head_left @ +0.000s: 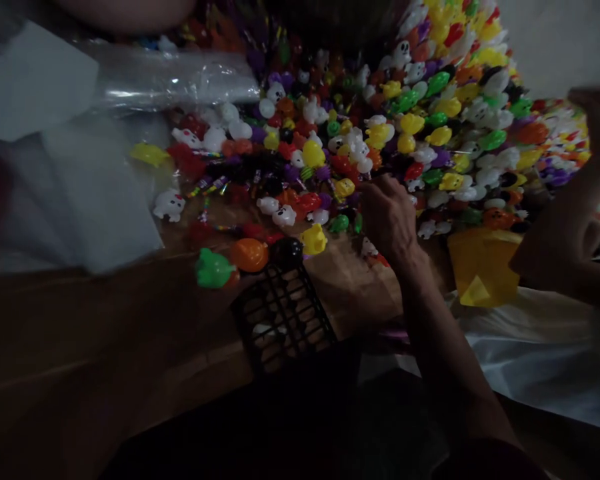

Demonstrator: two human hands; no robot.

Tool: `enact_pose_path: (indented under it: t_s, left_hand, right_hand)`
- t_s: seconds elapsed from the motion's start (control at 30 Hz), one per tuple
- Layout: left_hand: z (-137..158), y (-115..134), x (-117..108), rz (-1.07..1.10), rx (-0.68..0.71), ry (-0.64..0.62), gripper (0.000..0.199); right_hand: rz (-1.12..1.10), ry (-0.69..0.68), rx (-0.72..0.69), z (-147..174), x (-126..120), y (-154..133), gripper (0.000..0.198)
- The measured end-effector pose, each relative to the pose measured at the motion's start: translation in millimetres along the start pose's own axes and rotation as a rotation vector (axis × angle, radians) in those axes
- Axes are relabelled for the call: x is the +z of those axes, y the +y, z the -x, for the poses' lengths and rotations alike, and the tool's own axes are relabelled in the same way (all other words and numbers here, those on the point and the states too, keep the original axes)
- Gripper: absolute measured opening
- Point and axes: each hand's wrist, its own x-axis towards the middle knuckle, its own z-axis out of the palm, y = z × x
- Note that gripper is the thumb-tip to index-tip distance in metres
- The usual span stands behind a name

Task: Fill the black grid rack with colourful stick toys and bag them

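Note:
My right hand (391, 217) reaches from the lower right into the near edge of a heap of small plastic toys (313, 153). Its fingers curl down among the toys, and their tips are hidden. Close by lie a small green toy (339, 223) and a yellow toy (314, 239). Left of the hand is a black grid rack (285, 320). At its far edge sit a green toy (214, 268), an orange pumpkin-like toy (250, 255) and a black round toy (287, 253). My left hand does not show; the lower left is very dark.
Clear plastic wrap (175, 80) and white sheets (95, 193) lie at the left. Another person's arm (565, 220) comes in at the right, near a yellow-orange container (485, 267). A whitish plastic sheet (535, 347) covers the lower right. Brown paper (360, 280) lies beneath the toys.

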Motion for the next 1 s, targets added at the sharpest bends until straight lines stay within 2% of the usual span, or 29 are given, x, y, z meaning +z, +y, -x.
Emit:
enact_pose_path:
  t_s: [0.1,0.17,0.23,0.3,0.37,0.43,0.53,0.63,0.8,0.9,1.0]
  left_hand:
    - [10,12,-6,-0.065,-0.103,0.087,0.045]
    - [13,16,-8,-0.096,-0.145,0.138,0.051]
    - [11,15,-6,-0.091,-0.121,0.171,0.054]
    - [6,11,-2,-0.065,-0.075,0.191,0.056]
    - [1,8,0,-0.043,-0.04,0.167,0.056]
    - [-1,8,0,-0.046,-0.013,0.104,0.054]
    - [0,12,-4,-0.072,0.046,0.034,0.047]
    - [1,14,-7,-0.097,0.101,0.037,0.042]
    - [3,14,-11,-0.179,0.196,0.057,0.04]
    - [8,17,-19,-0.243,0.293,0.083,0.037]
    - [18,23,-31,-0.341,0.407,0.06,0.03]
  right_hand:
    - [-0.171,0.244,0.044,23,-31,-16,0.017]
    - [-0.234,0.395,0.112,48,-42,-26,0.011]
    - [-0.297,0.505,0.237,77,-44,-32,0.008]
    - [-0.39,0.544,0.429,106,-38,-38,0.007]
    - [-0.473,0.502,0.609,130,-27,-44,0.012]
    - [-0.5,0.421,0.687,147,-15,-48,0.017]
    - [-0.415,0.304,0.592,160,1,-50,0.018]
    - [-0.248,0.19,0.445,163,7,-49,0.021]
    - [0.025,0.045,0.316,156,10,-49,0.031]
    - [0.0,-0.063,0.276,151,14,-47,0.032]
    - [-0.124,-0.036,0.293,149,12,-43,0.032]
